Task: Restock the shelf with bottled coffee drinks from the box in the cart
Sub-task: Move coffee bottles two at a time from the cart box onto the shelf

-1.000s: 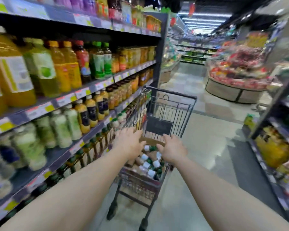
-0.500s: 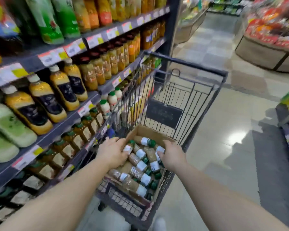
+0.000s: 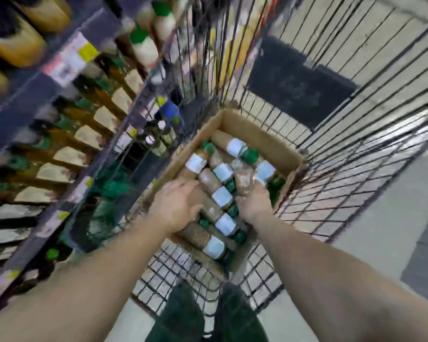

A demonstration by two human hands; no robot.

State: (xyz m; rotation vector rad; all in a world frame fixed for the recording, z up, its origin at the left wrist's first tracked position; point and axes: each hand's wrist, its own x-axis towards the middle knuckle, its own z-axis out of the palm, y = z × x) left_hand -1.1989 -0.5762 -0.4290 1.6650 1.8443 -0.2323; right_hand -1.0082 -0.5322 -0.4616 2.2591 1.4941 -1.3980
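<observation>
An open cardboard box sits in the wire cart. It holds several coffee bottles lying on their sides, brown with white labels and green caps. Both my hands are down inside the box. My left hand lies palm down over bottles at the box's left side; blur hides whether it grips one. My right hand curls its fingers around a brown bottle near the box's right side. The shelf on the left carries rows of similar green-capped bottles.
The cart stands tight against the shelf's lower tiers. A black plate hangs on the cart's far end. Yellow drink bottles fill the upper shelf. Pale floor tiles lie to the right. My legs stand behind the cart.
The view has dropped steeply into the cart. Both hands have gone from the cart's rear edge into the box, and the right hand has closed around a bottle.
</observation>
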